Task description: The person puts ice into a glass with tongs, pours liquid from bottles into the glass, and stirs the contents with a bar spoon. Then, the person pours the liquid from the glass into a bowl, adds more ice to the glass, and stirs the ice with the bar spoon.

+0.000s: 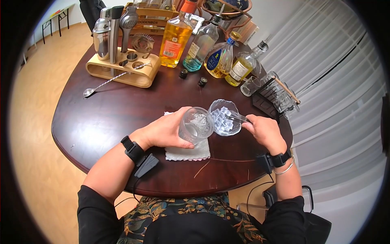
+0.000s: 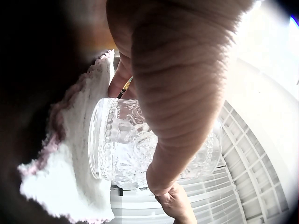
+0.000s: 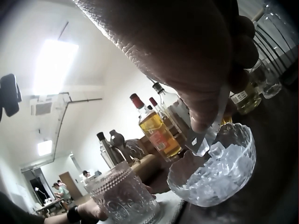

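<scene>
My left hand [image 1: 168, 129] grips a clear embossed glass [image 1: 196, 125] from its left side, tilted over a white cloth [image 1: 189, 151]. In the left wrist view, the thumb and fingers lie around the patterned glass [image 2: 133, 144]. My right hand [image 1: 266, 131] pinches metal tongs [image 1: 240, 118], whose tips are at the ice cubes in a clear glass bowl [image 1: 230, 132] just right of the glass. The right wrist view has the tongs [image 3: 216, 123] at the edge of the ice [image 3: 219, 172]; a cube seems to be between their tips. The glass shows no ice that I can make out.
Several bottles [image 1: 175, 40] stand behind the bowl, with two black caps [image 1: 183, 74] before them. A wooden bar-tool stand [image 1: 150, 77] and a long spoon [image 1: 106, 84] are at the back left. To the right, a dark rack [image 1: 266, 101] holds glasses.
</scene>
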